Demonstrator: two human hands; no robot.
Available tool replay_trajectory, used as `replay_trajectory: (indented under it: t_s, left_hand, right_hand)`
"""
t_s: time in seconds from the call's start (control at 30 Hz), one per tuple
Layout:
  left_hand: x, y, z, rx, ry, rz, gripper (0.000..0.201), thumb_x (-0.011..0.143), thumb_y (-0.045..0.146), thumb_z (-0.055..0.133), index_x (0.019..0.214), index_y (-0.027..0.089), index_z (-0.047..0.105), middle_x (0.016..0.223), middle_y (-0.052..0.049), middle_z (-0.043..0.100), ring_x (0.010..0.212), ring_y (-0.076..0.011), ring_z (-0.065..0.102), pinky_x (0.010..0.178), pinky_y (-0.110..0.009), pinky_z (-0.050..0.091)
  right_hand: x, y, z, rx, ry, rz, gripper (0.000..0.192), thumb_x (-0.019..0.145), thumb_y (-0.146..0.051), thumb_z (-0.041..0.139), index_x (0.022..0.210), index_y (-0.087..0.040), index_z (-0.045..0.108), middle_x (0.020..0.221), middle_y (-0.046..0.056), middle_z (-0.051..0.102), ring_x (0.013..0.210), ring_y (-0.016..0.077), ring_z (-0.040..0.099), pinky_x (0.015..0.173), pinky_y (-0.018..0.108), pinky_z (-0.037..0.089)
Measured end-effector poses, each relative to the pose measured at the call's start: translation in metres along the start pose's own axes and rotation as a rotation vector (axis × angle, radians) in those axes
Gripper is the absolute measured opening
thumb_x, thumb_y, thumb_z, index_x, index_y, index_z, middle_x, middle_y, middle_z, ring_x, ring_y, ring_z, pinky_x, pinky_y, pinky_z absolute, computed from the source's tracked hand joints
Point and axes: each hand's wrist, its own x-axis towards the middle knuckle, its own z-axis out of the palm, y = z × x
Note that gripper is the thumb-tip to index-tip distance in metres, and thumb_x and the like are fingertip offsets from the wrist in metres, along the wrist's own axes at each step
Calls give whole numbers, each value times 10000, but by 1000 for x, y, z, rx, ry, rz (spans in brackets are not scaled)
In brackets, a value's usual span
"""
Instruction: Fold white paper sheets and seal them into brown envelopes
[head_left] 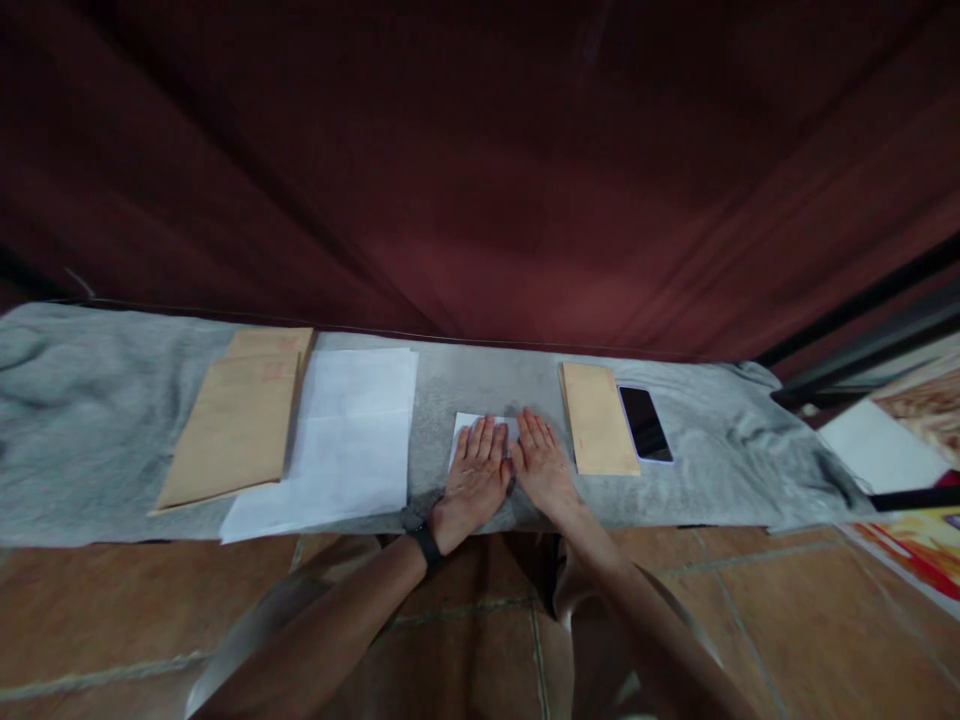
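From the head camera I see my left hand [475,478] and right hand [541,466] lying flat, fingers straight and close together, gripping nothing, on a small folded white paper sheet [471,424] at frame centre. To crease it cleanly I'd press evenly outward. It rests on soft grey felt-like cloth [90,400]. Right: a narrow tan envelope [598,432] and glossy black phone [645,424]. Left: thin white sheets [345,440], larger manila envelopes [236,425].

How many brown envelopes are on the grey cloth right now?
3, maybe more hidden beneath. Two overlap at the left: the front envelope lies over the rear envelope. The narrow envelope lies right of the right hand, beside the phone.
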Motion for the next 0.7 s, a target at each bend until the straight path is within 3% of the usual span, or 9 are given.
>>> replay_trajectory:
  t_s: [0.17,0.37,0.7]
  left_hand:
    - [0,0,4,31,-43,12,621,963,224,348,1572,111,305,1645,-139,304,1550,-273,185,1266,-515,163]
    - [1,-1,2,27,-75,-6,632,974,223,332,1590,106,252,1661,-148,258,1557,-275,150,1271,-497,138]
    - [0,-6,-10,-35,-77,-51,585,1000,271,324,1571,147,319,1658,-130,277,1542,-262,217,1262,-494,152]
  right_hand:
    - [1,-21,0,174,-91,-133,600,1079,-428,194,1579,-114,304,1633,91,333,1530,177,251,1256,396,256]
    - [-1,-21,4,155,-101,-55,622,1074,-463,179,1585,-127,294,1635,107,323,1534,193,243,1264,432,216]
    - [-2,-16,15,110,-64,-63,675,1069,-492,123,1570,-87,321,1627,141,332,1527,221,258,1250,458,218]
